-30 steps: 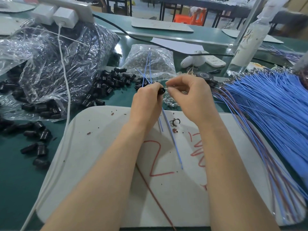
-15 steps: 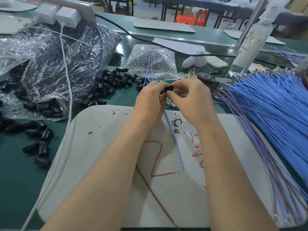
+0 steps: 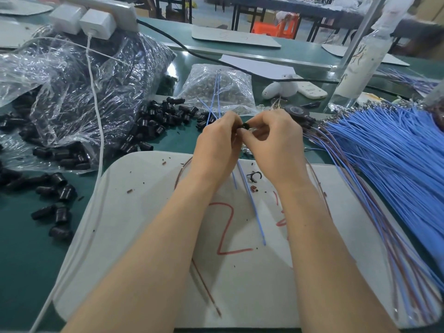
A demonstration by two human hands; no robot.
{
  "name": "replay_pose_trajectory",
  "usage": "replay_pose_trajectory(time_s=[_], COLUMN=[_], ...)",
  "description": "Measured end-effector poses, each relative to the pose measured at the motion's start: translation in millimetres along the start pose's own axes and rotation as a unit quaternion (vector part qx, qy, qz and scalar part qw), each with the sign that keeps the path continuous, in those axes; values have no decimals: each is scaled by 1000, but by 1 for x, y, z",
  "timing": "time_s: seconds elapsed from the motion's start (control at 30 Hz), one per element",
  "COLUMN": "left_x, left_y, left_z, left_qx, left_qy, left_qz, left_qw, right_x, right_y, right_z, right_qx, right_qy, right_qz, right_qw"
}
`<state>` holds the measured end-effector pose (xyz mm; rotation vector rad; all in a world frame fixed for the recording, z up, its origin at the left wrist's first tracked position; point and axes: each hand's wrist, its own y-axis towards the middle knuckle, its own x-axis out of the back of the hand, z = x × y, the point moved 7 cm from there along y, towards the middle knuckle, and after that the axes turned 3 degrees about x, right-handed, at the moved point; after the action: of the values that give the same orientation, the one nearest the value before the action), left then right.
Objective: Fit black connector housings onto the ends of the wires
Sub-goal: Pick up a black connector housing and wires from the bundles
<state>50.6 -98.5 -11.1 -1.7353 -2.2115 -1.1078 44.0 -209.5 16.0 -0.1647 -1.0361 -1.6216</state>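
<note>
One round black housing (image 3: pixel 245 126) pinched between left hand (image 3: pixel 216 145), right hand (image 3: pixel 276 145); thin blue wires (image 3: pixel 252 203).

Pwr strip (image 3: pixel 109 7) w/ chargers (image 3: pixel 97 24), bottle (image 3: pixel 360 63)

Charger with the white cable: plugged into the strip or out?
Plugged in: the charger sits flush against the power strip, cable trailing down.

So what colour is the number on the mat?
Red; the number shows in the head view.
</note>
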Motion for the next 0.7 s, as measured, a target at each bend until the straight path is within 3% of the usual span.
replay_pose_trajectory(time_s=[0.3,0.57,0.7], left_x=[3,2,3], left_y=[2,5,3], left_z=[8,17,15], left_qx=[27,50,45], left_qy=[22,10,15], left_qz=[-7,-2,-1], left_qw=[999,999,999], right_x=[-4,10,9], right_y=[1,4,4], right_z=[-2,-5,-4], right_qx=[-13,-41,-33], right_qy=[18,113,106], right_qz=[49,30,35], right_qw=[999,992,993])
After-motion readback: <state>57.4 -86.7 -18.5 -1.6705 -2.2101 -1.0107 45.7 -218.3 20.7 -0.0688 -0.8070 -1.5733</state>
